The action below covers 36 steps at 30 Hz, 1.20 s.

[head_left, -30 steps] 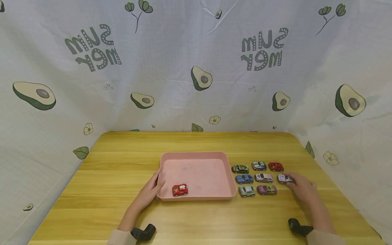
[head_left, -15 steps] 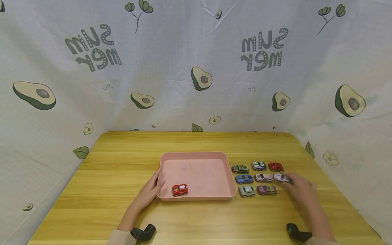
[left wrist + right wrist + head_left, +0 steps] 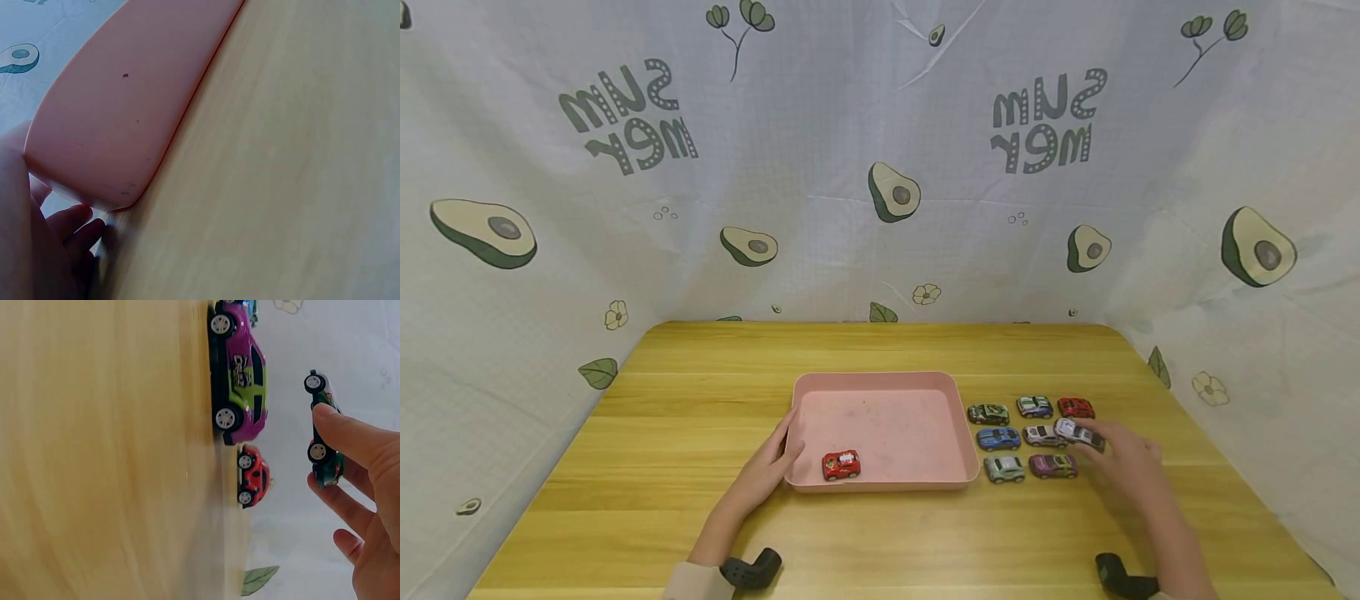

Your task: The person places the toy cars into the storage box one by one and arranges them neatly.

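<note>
My right hand (image 3: 1123, 458) pinches a white and dark toy car (image 3: 1078, 433) between thumb and fingers. In the right wrist view the toy car (image 3: 322, 428) is off the table, its wheels toward the wood and green at its rear. My left hand (image 3: 767, 462) holds the left wall of a pink tray (image 3: 887, 486), thumb over the rim and fingers outside. The left wrist view shows its fingers (image 3: 69, 222) against the tray's outer corner. Inside the tray, near its front left, stands a red toy car (image 3: 841, 465).
Right of the tray several toy cars stand in rows, among them a blue car (image 3: 998, 438), a purple and green car (image 3: 1053, 466) and a red car (image 3: 1076, 407). They sit on a wooden table (image 3: 925, 542). A printed cloth (image 3: 820, 150) hangs behind.
My right hand has lifted the white and dark toy car and moved it left, over the edge of the pale car beside it. The left hand and tray have stayed put.
</note>
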Each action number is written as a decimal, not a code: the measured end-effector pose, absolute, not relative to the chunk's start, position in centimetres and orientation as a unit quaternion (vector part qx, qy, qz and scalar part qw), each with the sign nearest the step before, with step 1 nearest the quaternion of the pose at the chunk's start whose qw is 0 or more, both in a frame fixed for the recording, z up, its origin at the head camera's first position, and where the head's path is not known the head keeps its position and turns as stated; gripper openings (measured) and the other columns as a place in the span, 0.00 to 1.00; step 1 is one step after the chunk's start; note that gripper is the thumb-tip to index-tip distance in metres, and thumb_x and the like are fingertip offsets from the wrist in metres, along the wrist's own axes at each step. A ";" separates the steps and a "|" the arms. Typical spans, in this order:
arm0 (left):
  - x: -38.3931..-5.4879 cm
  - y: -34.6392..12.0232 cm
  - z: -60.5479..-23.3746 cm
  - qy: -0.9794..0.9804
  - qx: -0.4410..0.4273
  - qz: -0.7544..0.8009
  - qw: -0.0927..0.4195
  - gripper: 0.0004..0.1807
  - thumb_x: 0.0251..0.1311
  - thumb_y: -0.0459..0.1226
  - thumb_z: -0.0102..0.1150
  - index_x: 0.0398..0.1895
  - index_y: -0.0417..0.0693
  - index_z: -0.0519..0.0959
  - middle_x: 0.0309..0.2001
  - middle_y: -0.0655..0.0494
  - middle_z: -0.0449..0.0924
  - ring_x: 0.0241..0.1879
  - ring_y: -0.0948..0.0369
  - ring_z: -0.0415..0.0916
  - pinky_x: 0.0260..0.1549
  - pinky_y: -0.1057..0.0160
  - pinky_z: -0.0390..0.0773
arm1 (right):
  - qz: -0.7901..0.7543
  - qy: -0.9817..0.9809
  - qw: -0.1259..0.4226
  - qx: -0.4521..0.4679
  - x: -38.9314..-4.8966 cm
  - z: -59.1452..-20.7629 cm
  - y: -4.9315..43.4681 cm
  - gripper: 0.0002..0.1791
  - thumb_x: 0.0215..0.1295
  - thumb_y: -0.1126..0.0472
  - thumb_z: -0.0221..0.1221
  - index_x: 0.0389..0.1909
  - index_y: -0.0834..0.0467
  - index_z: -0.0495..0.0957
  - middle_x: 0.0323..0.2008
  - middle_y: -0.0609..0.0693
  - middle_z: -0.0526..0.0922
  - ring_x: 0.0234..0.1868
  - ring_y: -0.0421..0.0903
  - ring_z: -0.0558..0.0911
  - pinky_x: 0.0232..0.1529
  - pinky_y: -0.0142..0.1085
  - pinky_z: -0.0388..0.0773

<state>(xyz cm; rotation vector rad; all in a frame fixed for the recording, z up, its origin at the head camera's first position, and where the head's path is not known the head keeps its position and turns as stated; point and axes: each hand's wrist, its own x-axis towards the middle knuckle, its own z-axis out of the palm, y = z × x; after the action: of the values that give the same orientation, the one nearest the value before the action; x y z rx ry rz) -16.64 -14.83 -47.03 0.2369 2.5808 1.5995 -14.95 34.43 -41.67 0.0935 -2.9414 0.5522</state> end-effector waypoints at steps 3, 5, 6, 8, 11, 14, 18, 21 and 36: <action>-17.0 -15.0 -47.8 0.849 0.080 0.521 0.046 0.33 0.65 0.49 0.45 0.71 0.59 0.48 0.71 0.46 0.47 0.70 0.48 0.44 0.66 0.43 0.48 | 0.189 -0.979 0.068 0.031 -14.8 -41.4 33.8 0.27 0.61 0.50 0.55 0.57 0.62 0.69 0.55 0.72 0.69 0.54 0.71 0.67 0.49 0.63 0.53; -17.1 -15.1 -47.9 0.849 0.081 0.520 0.045 0.34 0.65 0.50 0.45 0.71 0.60 0.47 0.71 0.47 0.47 0.70 0.49 0.45 0.66 0.43 0.49 | 0.187 -0.979 0.070 0.033 -14.7 -41.4 33.4 0.28 0.62 0.48 0.54 0.57 0.62 0.68 0.55 0.72 0.69 0.54 0.71 0.67 0.49 0.62 0.54; -17.1 -15.0 -47.9 0.849 0.080 0.521 0.046 0.34 0.64 0.50 0.45 0.71 0.60 0.47 0.71 0.47 0.47 0.70 0.49 0.45 0.67 0.43 0.49 | 0.186 -0.979 0.072 0.033 -14.7 -41.4 33.3 0.28 0.62 0.47 0.54 0.57 0.62 0.68 0.55 0.72 0.69 0.53 0.71 0.67 0.49 0.61 0.54; -17.1 -15.0 -47.9 0.847 0.080 0.523 0.048 0.34 0.64 0.50 0.45 0.71 0.60 0.47 0.71 0.47 0.47 0.70 0.49 0.45 0.67 0.44 0.48 | 0.184 -0.980 0.070 0.034 -14.6 -41.3 32.9 0.29 0.62 0.47 0.53 0.58 0.62 0.68 0.56 0.71 0.69 0.53 0.71 0.68 0.50 0.61 0.54; -17.1 -15.0 -47.9 0.842 0.081 0.531 0.050 0.34 0.64 0.50 0.45 0.71 0.60 0.48 0.71 0.47 0.47 0.70 0.49 0.44 0.67 0.45 0.48 | 0.183 -0.979 0.073 0.040 -14.4 -41.0 32.3 0.28 0.62 0.47 0.53 0.58 0.61 0.68 0.56 0.70 0.70 0.54 0.70 0.68 0.49 0.61 0.55; -17.0 -15.0 -47.9 0.842 0.079 0.531 0.052 0.34 0.64 0.50 0.45 0.71 0.59 0.48 0.71 0.47 0.46 0.70 0.49 0.44 0.67 0.44 0.48 | 0.184 -0.978 0.083 0.047 -14.2 -40.7 31.7 0.26 0.62 0.50 0.55 0.57 0.60 0.69 0.55 0.68 0.71 0.53 0.69 0.69 0.49 0.60 0.56; -16.6 -14.8 -46.9 0.844 0.073 0.529 0.055 0.33 0.65 0.48 0.45 0.71 0.56 0.48 0.71 0.46 0.46 0.70 0.48 0.44 0.67 0.44 0.48 | 0.181 -0.978 0.088 0.055 -14.3 -40.6 31.0 0.24 0.61 0.51 0.55 0.56 0.59 0.71 0.54 0.67 0.73 0.54 0.67 0.70 0.48 0.60 0.57; -16.0 -14.5 -45.4 0.843 0.071 0.530 0.059 0.33 0.66 0.45 0.45 0.71 0.51 0.48 0.71 0.43 0.46 0.70 0.47 0.44 0.67 0.43 0.47 | 0.180 -0.977 0.092 0.062 -14.4 -40.5 30.5 0.24 0.61 0.52 0.56 0.56 0.59 0.71 0.54 0.66 0.74 0.54 0.66 0.70 0.48 0.60 0.57; -15.3 -14.2 -43.9 0.845 0.071 0.525 0.067 0.33 0.66 0.44 0.44 0.71 0.48 0.47 0.71 0.42 0.46 0.70 0.47 0.44 0.67 0.45 0.47 | 0.149 -0.971 0.152 0.108 -15.1 -40.1 27.7 0.21 0.53 0.57 0.63 0.49 0.57 0.77 0.46 0.59 0.81 0.48 0.60 0.77 0.49 0.59 0.60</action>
<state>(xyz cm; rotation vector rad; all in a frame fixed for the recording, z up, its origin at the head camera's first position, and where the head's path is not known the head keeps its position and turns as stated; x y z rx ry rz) -15.26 -14.23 -43.92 0.2137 2.5480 1.5827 -15.11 27.68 -40.08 0.3088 -2.7863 0.4264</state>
